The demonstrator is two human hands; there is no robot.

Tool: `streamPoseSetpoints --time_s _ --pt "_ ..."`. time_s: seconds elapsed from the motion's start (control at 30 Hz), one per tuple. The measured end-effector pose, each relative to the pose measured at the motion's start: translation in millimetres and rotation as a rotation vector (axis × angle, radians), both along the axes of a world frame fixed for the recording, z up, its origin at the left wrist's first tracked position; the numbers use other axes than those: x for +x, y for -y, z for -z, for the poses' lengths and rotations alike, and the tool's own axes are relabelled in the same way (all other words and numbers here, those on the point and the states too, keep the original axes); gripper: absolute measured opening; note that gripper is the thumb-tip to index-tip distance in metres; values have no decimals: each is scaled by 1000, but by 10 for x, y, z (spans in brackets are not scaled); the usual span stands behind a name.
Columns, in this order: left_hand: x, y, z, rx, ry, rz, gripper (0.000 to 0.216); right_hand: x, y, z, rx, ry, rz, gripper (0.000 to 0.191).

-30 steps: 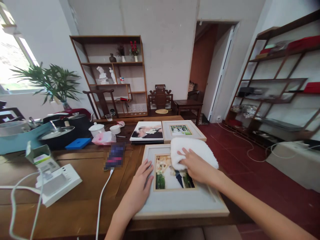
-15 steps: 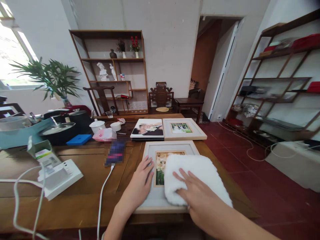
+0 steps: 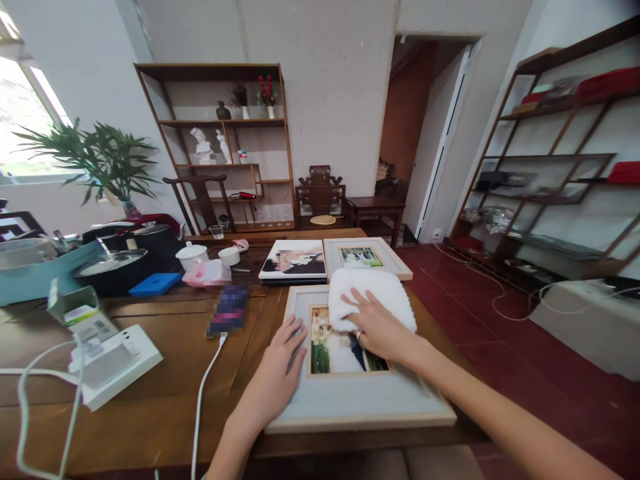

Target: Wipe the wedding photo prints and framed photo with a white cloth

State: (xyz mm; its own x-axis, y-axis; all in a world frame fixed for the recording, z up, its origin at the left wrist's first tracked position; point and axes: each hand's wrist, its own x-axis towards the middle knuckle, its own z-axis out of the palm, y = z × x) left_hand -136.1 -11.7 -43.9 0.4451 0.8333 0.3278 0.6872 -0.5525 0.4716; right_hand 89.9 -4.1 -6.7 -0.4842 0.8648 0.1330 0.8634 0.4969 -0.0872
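Note:
A picture frame (image 3: 360, 403) with a pale wooden edge and a wide light mat lies flat at the table's near edge. My left hand (image 3: 283, 363) rests open on its left side, fingers stretched over the border. With my right hand (image 3: 377, 323) I hold a fluffy white cloth (image 3: 395, 287) against the upper right of the frame, fingers spread over the fabric. The cloth covers the top of the photo (image 3: 340, 353) and the frame's upper right corner. Touching or nearly touching the far edge is a second framed photo (image 3: 395, 267).
Left of that second frame lies a photo panel (image 3: 273, 253). A phone (image 3: 227, 310) with a white cable (image 3: 201, 393) lies left of my hands. Farther left are an opened white box (image 3: 145, 357), a blue box (image 3: 155, 285) and a lidded pan (image 3: 113, 263). The table's right edge drops to red floor (image 3: 480, 320).
My right hand has slid the white cloth away from me, to the frame's far right part, uncovering the photo's lower area and the near right corner. My left hand stays in place.

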Motion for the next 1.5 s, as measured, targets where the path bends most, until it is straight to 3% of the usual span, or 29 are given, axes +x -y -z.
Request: streamPoseSetpoints --time_s 0.2,0.33,0.5,0.73,0.93,1.03,1.17,1.33,1.5 --pt "13 -6 9 7 24 -10 35 -218 763 -194 -249 -42 -88 47" --pt "11 -6 11 1 30 -14 36 -318 1050 -283 -365 -27 -111 56" --pt "-4 -10 33 3 34 4 37 -282 901 -124 -242 -131 -89 56" --pt "-8 3 -9 -57 -13 1 38 19 59 -101 -14 -67 83 53" --pt "17 55 -68 -51 83 -11 39 -190 -368 -129 -2 0 0 54" --pt "26 88 -115 -57 162 -1 48 -441 -306 -77 -39 41 -118 52" --pt "21 103 -140 -95 219 -24 50 -666 20 -49 -21 66 -207 39" --pt "-19 88 -101 -119 222 1 50 -640 469 -154 -132 52 -293 36" --pt "-17 77 -112 -121 191 -18 46 -516 654 -235 -184 -21 -377 39"
